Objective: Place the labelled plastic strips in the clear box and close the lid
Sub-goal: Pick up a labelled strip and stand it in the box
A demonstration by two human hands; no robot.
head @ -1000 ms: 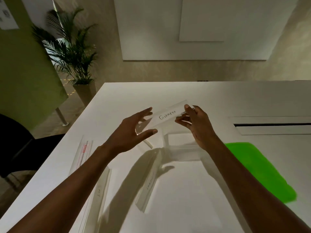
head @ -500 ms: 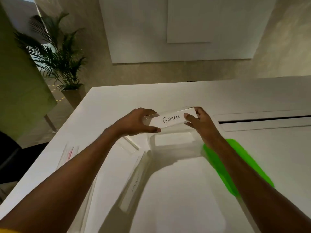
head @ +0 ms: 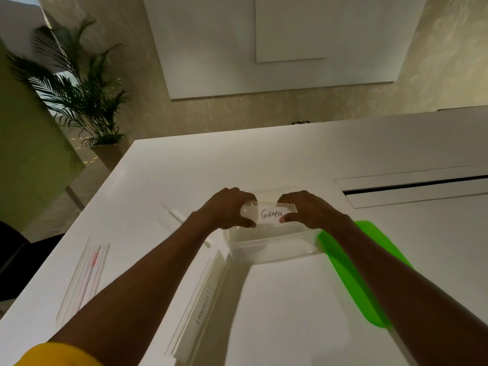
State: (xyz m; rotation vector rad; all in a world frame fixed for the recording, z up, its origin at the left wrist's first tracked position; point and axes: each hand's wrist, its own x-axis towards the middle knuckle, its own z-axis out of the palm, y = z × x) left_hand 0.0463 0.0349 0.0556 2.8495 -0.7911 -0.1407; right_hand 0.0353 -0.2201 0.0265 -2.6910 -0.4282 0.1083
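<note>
Giraffe-labelled strip (head: 270, 214) pinched at both ends: left hand (head: 229, 211) fingers and right hand (head: 307, 210) fingers closed on it. It has dropped from mid-air to just over the clear box (head: 272, 247), mid-counter (head: 290, 313). Insertion imminent. Elephant strip (head: 202, 305) waits toward near-left edge; green lid (head: 353, 270) right.

We see a white table (head: 303, 159) up front | potted palm (head: 76, 85) far left by a green panel (head: 29, 154) | white boards (head: 264, 43) on pale patterned wall (head: 237, 109) | we note soft, dim light
</note>
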